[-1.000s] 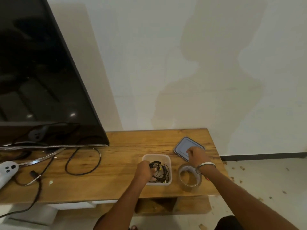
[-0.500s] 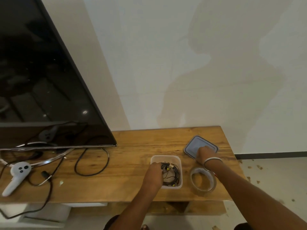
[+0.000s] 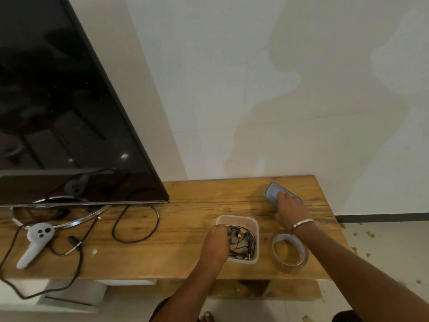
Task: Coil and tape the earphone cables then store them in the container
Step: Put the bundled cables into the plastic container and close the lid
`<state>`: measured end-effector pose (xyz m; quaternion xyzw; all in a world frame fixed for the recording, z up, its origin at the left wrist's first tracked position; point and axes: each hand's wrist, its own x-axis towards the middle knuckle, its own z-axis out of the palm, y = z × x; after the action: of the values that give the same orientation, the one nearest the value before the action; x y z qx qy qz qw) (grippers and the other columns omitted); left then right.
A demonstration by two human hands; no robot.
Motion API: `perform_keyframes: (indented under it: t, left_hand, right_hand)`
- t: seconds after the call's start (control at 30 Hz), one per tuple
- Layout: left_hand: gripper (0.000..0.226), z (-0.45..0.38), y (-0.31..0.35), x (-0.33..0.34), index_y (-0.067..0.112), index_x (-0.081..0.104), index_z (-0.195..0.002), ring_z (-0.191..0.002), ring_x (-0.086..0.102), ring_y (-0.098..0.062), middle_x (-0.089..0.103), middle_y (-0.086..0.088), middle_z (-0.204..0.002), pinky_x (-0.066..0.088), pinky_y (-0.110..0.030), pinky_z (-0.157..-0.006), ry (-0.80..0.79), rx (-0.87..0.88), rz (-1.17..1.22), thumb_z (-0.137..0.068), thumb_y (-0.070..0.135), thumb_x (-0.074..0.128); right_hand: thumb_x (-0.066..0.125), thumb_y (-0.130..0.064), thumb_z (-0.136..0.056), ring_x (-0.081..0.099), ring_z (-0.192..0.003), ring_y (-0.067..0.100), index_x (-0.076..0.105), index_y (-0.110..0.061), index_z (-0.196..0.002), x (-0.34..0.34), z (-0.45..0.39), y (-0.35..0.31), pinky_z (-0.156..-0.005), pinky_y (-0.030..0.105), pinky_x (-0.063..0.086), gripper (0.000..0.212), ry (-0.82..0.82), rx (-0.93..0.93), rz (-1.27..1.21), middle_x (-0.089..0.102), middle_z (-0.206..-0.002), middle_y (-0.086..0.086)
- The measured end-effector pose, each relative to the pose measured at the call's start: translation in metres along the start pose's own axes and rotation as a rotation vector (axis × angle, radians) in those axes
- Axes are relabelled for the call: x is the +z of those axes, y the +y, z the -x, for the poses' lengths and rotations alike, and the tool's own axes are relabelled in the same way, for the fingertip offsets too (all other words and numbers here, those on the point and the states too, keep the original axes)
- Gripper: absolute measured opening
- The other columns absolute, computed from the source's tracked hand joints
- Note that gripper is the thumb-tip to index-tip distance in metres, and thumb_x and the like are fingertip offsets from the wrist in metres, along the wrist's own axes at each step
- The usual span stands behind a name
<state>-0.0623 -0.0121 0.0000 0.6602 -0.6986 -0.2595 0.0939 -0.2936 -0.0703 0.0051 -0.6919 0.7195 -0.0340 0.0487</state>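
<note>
A clear plastic container stands on the wooden table and holds a tangle of black earphone cables with yellow bits. My left hand grips the container's left wall with curled fingers. My right hand rests on the grey-blue lid lying flat at the back right; its fingers lie over the lid's near end. A roll of clear tape lies flat just right of the container, under my right forearm.
A large dark TV on a metal ring stand fills the left. A white controller and loose black cables lie under it. The table ends at the right, with debris on the floor beyond.
My right hand has settled further onto the lid. My left hand has stayed at the container's left wall. The view has shifted, so everything sits further right in frame.
</note>
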Motion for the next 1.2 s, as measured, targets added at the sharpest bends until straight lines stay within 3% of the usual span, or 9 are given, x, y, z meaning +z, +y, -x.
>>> perform_keyframes:
  t: [0.1,0.23,0.4,0.47,0.57,0.63,0.8,0.9,1.2]
  left_hand:
    - [0.040,0.004,0.002,-0.007,0.014,0.068,-0.117,-0.084,0.065,-0.016,0.070,-0.007,-0.107,0.055,-0.028,-0.073,0.001,-0.009,0.038,-0.089,-0.003,0.045]
    - [0.032,0.010,0.002,-0.020,0.015,0.070,-0.109,-0.097,0.063,-0.015,0.065,-0.003,-0.112,0.054,-0.027,-0.087,0.163,0.023,0.172,-0.092,0.000,0.049]
    - [0.030,0.017,-0.007,-0.026,0.015,0.059,-0.123,-0.113,0.049,-0.012,0.053,0.002,-0.120,0.042,-0.023,-0.096,0.307,-0.080,0.229,-0.096,0.011,0.049]
    - [0.026,0.018,-0.008,-0.028,0.015,0.058,-0.121,-0.108,0.052,-0.016,0.055,-0.003,-0.116,0.044,-0.026,-0.090,0.225,-0.208,0.293,-0.098,0.017,0.045]
    - [0.023,0.022,-0.006,-0.030,0.015,0.058,-0.096,-0.075,0.054,-0.010,0.058,-0.002,-0.090,0.043,-0.022,-0.061,0.118,-0.314,0.404,-0.102,0.028,0.039]
    - [0.025,0.023,-0.008,-0.027,0.013,0.058,-0.095,-0.070,0.054,-0.009,0.057,0.000,-0.084,0.044,-0.021,-0.054,0.066,-0.343,0.432,-0.102,0.031,0.040]
    - [0.035,0.027,-0.008,-0.023,0.009,0.050,-0.132,-0.106,0.062,-0.024,0.059,-0.011,-0.125,0.057,-0.028,-0.076,-0.010,-0.349,0.451,-0.098,0.018,0.050]
    - [0.034,0.029,-0.009,-0.023,0.010,0.051,-0.130,-0.102,0.063,-0.022,0.062,-0.013,-0.121,0.051,-0.018,-0.063,-0.026,-0.320,0.462,-0.096,0.012,0.052]
    - [0.039,0.032,-0.014,-0.016,0.010,0.049,-0.134,-0.106,0.062,-0.024,0.062,-0.009,-0.118,0.057,-0.035,-0.088,-0.042,-0.316,0.481,-0.095,0.013,0.054]
  right_hand:
    - [0.055,0.002,-0.081,0.057,-0.086,0.039,0.053,0.002,-0.107,-0.013,0.004,-0.011,-0.065,0.044,0.049,0.026,0.233,-0.016,-0.125,0.056,-0.101,0.022]
    - [0.059,0.010,-0.079,0.051,-0.094,0.037,0.046,0.008,-0.121,-0.029,0.016,-0.038,-0.067,0.042,0.048,0.044,0.374,0.081,-0.462,0.048,-0.113,0.025]
    - [0.042,0.003,-0.091,0.053,-0.100,0.030,0.051,0.003,-0.118,-0.031,0.040,-0.082,-0.073,0.032,0.041,0.029,0.329,0.338,-0.987,0.052,-0.112,0.015]
    - [0.041,0.001,-0.093,0.054,-0.101,0.032,0.053,0.004,-0.114,-0.018,0.052,-0.094,-0.073,0.034,0.042,0.025,0.250,0.362,-0.957,0.053,-0.109,0.016]
    - [0.041,0.001,-0.094,0.051,-0.109,0.038,0.050,0.004,-0.119,0.002,0.064,-0.107,-0.083,0.041,0.043,0.027,0.086,0.440,-0.786,0.047,-0.122,0.021]
    - [0.043,0.002,-0.093,0.049,-0.110,0.038,0.048,0.005,-0.119,0.011,0.069,-0.113,-0.089,0.042,0.043,0.027,0.004,0.477,-0.739,0.044,-0.126,0.022]
    - [0.050,0.001,-0.088,0.045,-0.116,0.037,0.048,0.003,-0.122,0.020,0.078,-0.119,-0.098,0.043,0.041,0.034,-0.042,0.518,-0.684,0.045,-0.127,0.023]
    - [0.055,-0.006,-0.087,0.043,-0.119,0.034,0.046,0.000,-0.128,0.018,0.082,-0.119,-0.098,0.038,0.041,0.042,-0.056,0.488,-0.561,0.044,-0.129,0.021]
    - [0.046,-0.002,-0.092,0.051,-0.108,0.030,0.050,-0.004,-0.121,0.012,0.081,-0.100,-0.094,0.032,0.043,0.029,-0.128,0.315,-0.444,0.046,-0.123,0.016]
